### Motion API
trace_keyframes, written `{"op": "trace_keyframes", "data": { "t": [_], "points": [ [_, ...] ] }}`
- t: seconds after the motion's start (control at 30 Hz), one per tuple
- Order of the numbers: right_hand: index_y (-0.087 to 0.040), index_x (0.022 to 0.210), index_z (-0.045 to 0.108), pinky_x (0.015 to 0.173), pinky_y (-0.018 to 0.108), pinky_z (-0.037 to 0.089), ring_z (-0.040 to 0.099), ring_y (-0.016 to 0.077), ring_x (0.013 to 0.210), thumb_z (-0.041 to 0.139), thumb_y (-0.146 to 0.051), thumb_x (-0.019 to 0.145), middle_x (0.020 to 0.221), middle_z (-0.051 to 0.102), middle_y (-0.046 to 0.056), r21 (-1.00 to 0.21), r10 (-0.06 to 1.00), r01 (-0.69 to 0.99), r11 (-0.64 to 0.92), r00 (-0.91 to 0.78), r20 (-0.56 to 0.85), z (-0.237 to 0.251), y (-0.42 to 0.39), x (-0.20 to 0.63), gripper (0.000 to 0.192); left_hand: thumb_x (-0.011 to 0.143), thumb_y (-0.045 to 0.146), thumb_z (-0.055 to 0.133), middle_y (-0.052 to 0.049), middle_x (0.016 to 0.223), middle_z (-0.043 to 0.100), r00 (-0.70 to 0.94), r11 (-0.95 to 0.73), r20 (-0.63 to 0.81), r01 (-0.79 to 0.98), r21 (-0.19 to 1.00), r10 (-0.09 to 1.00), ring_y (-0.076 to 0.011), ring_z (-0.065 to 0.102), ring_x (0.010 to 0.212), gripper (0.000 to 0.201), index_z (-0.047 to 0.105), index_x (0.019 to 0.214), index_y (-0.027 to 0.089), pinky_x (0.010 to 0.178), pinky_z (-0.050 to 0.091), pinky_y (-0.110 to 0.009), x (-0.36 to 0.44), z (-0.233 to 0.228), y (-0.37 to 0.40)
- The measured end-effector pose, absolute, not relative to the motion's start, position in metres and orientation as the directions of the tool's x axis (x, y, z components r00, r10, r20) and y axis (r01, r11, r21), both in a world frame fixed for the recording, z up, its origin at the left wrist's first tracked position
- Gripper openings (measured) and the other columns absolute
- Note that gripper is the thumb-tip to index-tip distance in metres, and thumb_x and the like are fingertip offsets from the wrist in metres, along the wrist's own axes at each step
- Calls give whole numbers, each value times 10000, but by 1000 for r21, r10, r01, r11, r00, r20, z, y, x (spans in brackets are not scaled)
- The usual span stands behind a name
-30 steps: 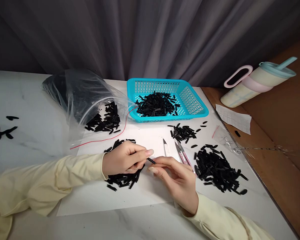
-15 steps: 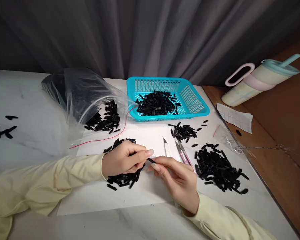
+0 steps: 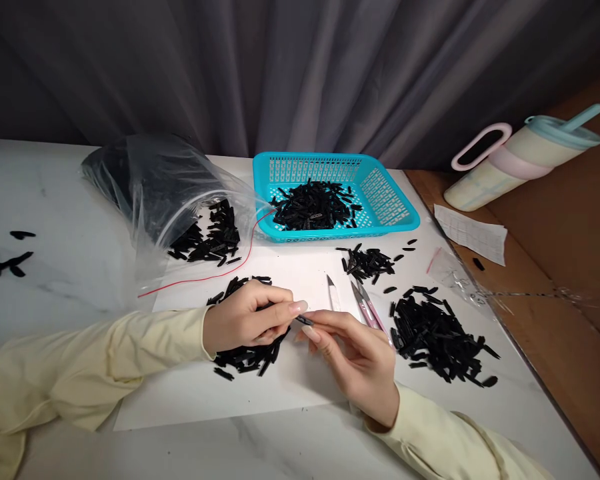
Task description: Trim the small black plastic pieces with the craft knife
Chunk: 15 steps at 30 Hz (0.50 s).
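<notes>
Between my two hands is one small, slim black piece (image 3: pixel 304 321), long and narrow. My left hand (image 3: pixel 253 317) pinches its left end between thumb and fingers. On the other end, the thumb and fingertips of my right hand (image 3: pixel 355 360) are closed. Beneath my left hand lies a heap of similar black pieces (image 3: pixel 250 360) on a white sheet (image 3: pixel 180 400), partly hidden by the hand. Just beyond my right hand are a white-handled pointed tool (image 3: pixel 333 293) and small pink-handled scissors (image 3: pixel 367 307).
A blue basket (image 3: pixel 330 235) holding black pieces stands at the back. Left of it lies a clear zip bag (image 3: pixel 150 200) with more. Further heaps (image 3: pixel 437 337) are at right, near a small plastic bag (image 3: pixel 455 277). A tumbler (image 3: pixel 520 163) and paper slip (image 3: pixel 473 233) rest on cardboard.
The black piece has turned slightly between my fingertips, so a lighter, marked face shows now. Both hands stay in nearly the same place.
</notes>
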State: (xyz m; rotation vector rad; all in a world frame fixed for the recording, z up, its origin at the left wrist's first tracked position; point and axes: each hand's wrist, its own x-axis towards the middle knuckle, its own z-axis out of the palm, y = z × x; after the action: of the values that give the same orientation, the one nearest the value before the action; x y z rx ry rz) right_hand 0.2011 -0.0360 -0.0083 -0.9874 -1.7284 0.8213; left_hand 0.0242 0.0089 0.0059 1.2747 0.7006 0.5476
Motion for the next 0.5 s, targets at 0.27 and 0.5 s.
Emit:
{"op": "trace_keyframes", "data": {
  "t": [0.27,0.5],
  "points": [
    [-185,937,625,557,182,536,626,97,563,581,-62,796,737,676,1,-873,897,231,430,-215,386,-7,-36,201,192,858,369,463,78,369,331,680,236,-176,5,972,712,-24,250,302,384,414,542,156,313,182,-171,24,6,9],
    [-181,918,623,538,189,524,618,100,553,575,-63,800,731,677,6,-851,888,265,454,-215,407,-6,-37,202,173,867,373,446,73,371,339,688,215,-181,38,976,703,-28,262,307,396,416,539,154,322,196,-177,24,7,9]
  ]
}}
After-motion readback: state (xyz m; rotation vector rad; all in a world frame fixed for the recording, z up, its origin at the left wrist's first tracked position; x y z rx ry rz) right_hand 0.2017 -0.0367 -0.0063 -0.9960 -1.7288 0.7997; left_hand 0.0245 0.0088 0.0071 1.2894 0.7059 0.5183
